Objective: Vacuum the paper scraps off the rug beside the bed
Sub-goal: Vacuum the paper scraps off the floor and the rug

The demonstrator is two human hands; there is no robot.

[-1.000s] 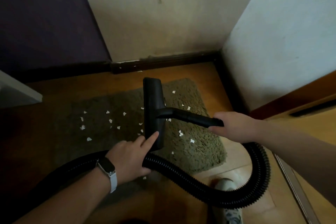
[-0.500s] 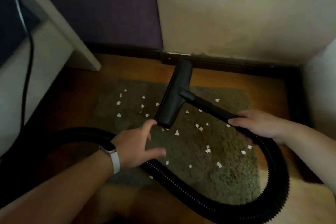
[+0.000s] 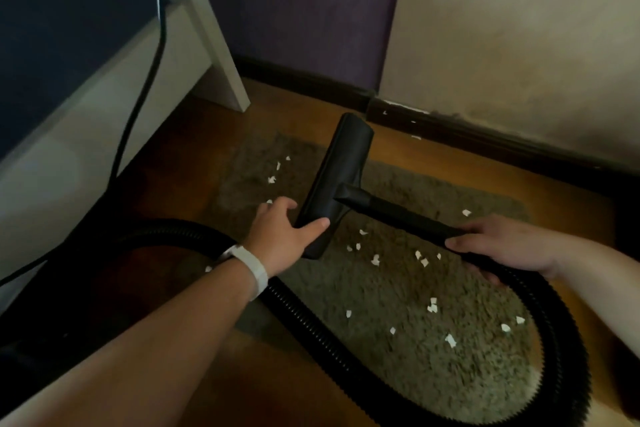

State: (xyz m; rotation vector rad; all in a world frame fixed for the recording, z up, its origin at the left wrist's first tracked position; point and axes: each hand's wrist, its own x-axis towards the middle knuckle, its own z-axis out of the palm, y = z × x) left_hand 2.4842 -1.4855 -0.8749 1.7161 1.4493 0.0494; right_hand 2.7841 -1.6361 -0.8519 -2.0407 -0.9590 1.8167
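Hardly started: paper scraps [image 3: 432, 305] lie scattered over the rug [image 3: 408, 367] on both sides of the vacuum head [image 3: 343, 177], which seems to rest on it. The left hand [image 3: 287, 236] grips the head's near end, and the right hand [image 3: 502, 246] is wrapped round the tube [image 3: 401, 215].

It was dim, the pale wall [image 3: 519, 45] taking most light, the left sunk in shadow, the rug [image 3: 398, 288] softly blurred.
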